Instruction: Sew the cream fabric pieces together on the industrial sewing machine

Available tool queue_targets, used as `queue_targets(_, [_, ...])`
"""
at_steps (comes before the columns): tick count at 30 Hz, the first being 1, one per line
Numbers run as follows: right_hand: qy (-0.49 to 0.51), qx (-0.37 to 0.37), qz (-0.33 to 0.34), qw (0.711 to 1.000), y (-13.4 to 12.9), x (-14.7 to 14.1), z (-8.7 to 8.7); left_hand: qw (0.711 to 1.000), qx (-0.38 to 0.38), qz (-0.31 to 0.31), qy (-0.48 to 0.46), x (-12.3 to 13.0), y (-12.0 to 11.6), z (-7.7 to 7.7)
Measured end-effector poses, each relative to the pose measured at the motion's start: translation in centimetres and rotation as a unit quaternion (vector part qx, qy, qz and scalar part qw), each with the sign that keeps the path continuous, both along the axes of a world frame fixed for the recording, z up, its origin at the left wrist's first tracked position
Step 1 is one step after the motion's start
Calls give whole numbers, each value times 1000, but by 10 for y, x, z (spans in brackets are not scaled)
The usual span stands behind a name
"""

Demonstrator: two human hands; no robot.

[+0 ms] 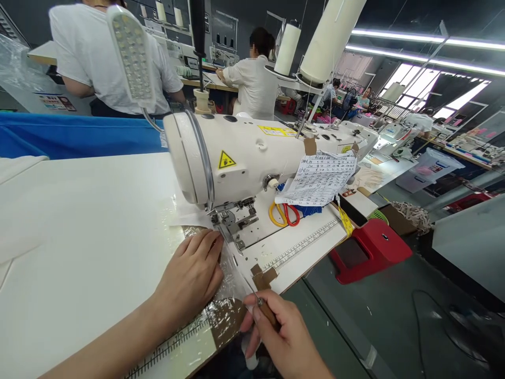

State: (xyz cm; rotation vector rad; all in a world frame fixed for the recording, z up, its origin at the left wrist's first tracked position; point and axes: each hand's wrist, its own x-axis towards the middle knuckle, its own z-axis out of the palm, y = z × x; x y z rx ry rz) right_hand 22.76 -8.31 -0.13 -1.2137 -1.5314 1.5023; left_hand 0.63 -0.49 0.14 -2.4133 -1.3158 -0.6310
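1. We are resting our left hand [197,268] palm-down beside the needle area of the white sewing machine [244,158]; its fingers are lying close together, and we cannot tell whether the tips are pinching anything.
2. We are closing our right hand [278,329] around the wooden handle of the awl [268,314], whose thin metal shaft is pointing toward the presser foot [223,223].
3. The thin white cloth [235,279] is lying between our hands at the table's near edge, running up toward the foot.
4. Beyond the foot, scissors [290,216] with yellow and red handles are lying beside blue cloth [310,210].
5. A handwritten sheet [323,179] is hanging on the machine's front, and a yellow tape measure [346,220] is draping over the table edge, near a red stool [371,250].
6. Behind the machine, two people in white shirts [106,58] [256,87] are sitting with their backs toward us.
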Motion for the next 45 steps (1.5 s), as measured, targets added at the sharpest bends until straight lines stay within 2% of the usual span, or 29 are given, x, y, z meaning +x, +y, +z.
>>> queue_targets(7, [-20, 47, 6, 999, 6, 1, 9, 1000, -7, 2, 7, -2, 4, 5])
queue_targets(11, [-24, 81, 45, 995, 1, 8, 17, 1000, -9, 12, 16, -5, 9, 0])
queue_targets(15, [-92, 172, 61, 979, -1, 15, 45, 1000, -14, -2, 17, -12, 21, -7])
queue_targets(19, [-16, 205, 148, 967, 6, 10, 80, 996, -38, 24, 75, -13, 33, 4])
queue_targets(22, [21, 184, 185, 965, 10, 2, 91, 990, -71, 33, 115, -13, 41, 15])
queue_targets(25, [9, 165, 191, 968, 13, -4, 83, 992, -107, 32, 51, -19, 48, 14])
queue_targets(29, [-108, 235, 75, 963, 25, -8, 53, 988, -120, 24, -93, -34, 54, 1])
queue_targets(32, [-197, 262, 6, 945, 41, -12, 32, 984, -122, -11, -132, -41, 57, -4])
queue_targets(35, [-266, 300, -31, 916, 57, -21, 19, 978, -121, -38, -166, -43, 57, -4])
queue_targets(40, [-318, 352, -44, 879, 70, -37, 10, 982, -91, -44, -161, -44, 57, -4])
queue_targets(45, [-340, 354, -31, 871, 74, -43, 11, 985, -70, -51, -146, -44, 58, -2])
